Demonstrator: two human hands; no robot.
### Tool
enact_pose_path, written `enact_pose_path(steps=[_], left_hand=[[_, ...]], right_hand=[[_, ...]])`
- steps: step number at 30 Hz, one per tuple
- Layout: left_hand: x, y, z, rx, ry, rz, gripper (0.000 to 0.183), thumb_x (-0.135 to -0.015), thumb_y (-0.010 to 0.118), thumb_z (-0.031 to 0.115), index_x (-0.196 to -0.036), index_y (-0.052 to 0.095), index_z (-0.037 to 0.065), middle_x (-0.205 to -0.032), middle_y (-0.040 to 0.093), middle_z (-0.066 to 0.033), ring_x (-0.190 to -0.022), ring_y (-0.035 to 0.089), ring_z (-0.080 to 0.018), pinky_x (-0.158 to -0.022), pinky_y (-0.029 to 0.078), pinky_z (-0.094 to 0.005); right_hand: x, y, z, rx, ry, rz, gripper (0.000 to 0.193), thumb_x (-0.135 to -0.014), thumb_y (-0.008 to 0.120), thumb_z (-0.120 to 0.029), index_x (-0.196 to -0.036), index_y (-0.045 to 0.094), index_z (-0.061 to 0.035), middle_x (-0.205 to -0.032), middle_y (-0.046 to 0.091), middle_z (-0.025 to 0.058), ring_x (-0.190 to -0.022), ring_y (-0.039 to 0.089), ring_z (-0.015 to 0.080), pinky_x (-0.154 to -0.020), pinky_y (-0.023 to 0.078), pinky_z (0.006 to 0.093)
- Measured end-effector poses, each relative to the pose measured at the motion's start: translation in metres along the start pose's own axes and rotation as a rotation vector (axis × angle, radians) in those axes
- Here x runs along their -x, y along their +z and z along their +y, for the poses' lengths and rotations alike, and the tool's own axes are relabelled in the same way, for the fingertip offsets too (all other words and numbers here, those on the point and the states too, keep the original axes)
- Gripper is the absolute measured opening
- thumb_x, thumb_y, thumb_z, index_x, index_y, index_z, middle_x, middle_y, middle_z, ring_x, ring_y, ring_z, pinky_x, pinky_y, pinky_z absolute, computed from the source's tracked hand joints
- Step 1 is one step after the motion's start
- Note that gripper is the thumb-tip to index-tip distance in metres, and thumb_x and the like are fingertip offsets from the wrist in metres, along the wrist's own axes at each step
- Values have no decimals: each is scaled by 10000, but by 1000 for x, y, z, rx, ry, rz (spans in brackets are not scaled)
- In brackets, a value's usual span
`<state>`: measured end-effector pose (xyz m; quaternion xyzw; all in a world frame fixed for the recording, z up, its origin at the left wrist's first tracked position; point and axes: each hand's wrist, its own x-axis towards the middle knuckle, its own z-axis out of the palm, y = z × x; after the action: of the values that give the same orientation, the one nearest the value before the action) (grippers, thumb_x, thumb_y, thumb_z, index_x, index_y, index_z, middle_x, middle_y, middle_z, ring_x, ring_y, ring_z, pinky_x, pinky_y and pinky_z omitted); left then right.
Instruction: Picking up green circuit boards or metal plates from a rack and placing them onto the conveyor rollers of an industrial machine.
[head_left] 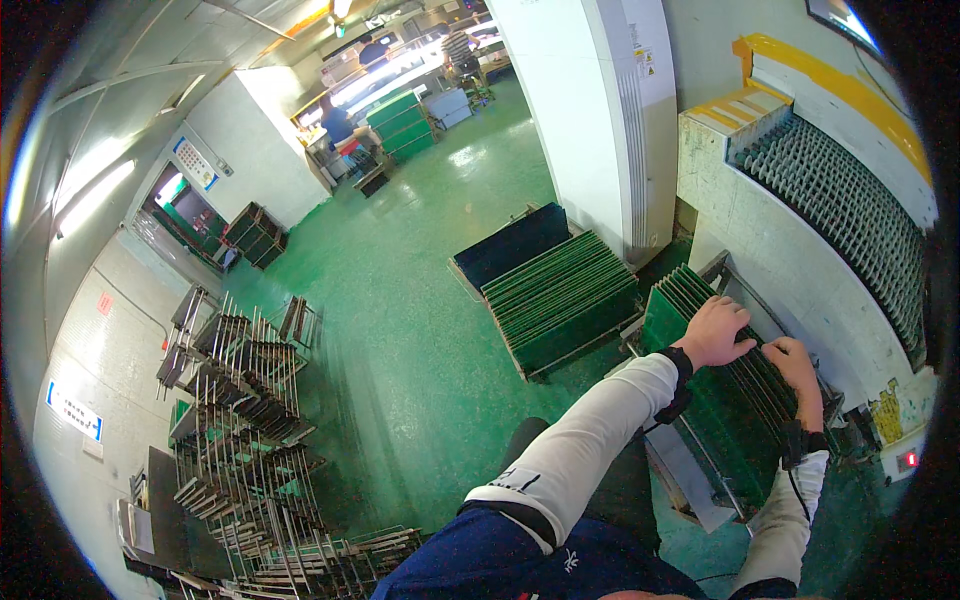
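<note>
White-sleeved forearms reaching to rack (700, 490) of upright green circuit boards (735, 410) at conveyor machine (800, 250). Left hand (715, 333) resting fingers curled over board tops; right hand (797, 366) pinching board edges. Second board stack (560, 300) sitting on green floor (420, 330).

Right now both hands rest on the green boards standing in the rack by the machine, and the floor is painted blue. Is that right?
Not quite. The head view shows the floor painted green, not blue. The rest holds: the left hand and the right hand both rest on the green boards standing in the rack by the machine.
</note>
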<state>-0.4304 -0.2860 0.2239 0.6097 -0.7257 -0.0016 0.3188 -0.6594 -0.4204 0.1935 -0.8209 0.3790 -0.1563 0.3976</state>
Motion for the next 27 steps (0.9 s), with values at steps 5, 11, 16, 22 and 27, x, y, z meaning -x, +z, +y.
enact_pose_path(steps=[5, 11, 16, 22, 27], left_hand=[[2, -1, -1, -3, 2, 10, 427, -878, 703, 471, -960, 655, 55, -1011, 666, -147, -1080, 628, -385, -1038, 460, -513], [1, -2, 0, 2, -8, -7, 431, -875, 704, 474, -964, 654, 55, -1021, 669, -149, -1093, 626, -389, -1045, 460, -518], [1, -1, -1, -8, -5, -1, 433, -875, 704, 476, -969, 659, 56, -1025, 670, -149, -1096, 626, -390, -1043, 462, -525], [1, -2, 1, 12, -6, -9, 425, -876, 706, 468, -976, 663, 56, -1032, 673, -150, -1109, 623, -383, -1047, 455, -513], [1, -1, 0, 2, 7, 10, 427, -877, 707, 463, -981, 665, 51, -1036, 675, -150, -1096, 622, -379, -1029, 459, -504]], right_hand=[[0, 0, -5, 31, -1, -20, 291, -941, 713, -234, -986, 738, 52, -817, 708, 44, -763, 623, 130, -700, 500, 329], [3, -1, -11, 6, 17, -23, 287, -939, 718, -240, -966, 742, 45, -808, 700, 38, -757, 611, 125, -692, 491, 326], [3, -1, -11, 12, 6, -20, 285, -933, 720, -240, -955, 738, 44, -788, 684, 28, -742, 594, 114, -672, 476, 321], [2, -3, -10, 31, 17, -25, 290, -925, 717, -239, -948, 734, 50, -789, 687, 35, -742, 602, 116, -671, 478, 323], [2, -1, -9, 29, 9, -17, 311, -927, 709, -248, -953, 733, 60, -786, 692, 43, -743, 614, 126, -673, 483, 333]])
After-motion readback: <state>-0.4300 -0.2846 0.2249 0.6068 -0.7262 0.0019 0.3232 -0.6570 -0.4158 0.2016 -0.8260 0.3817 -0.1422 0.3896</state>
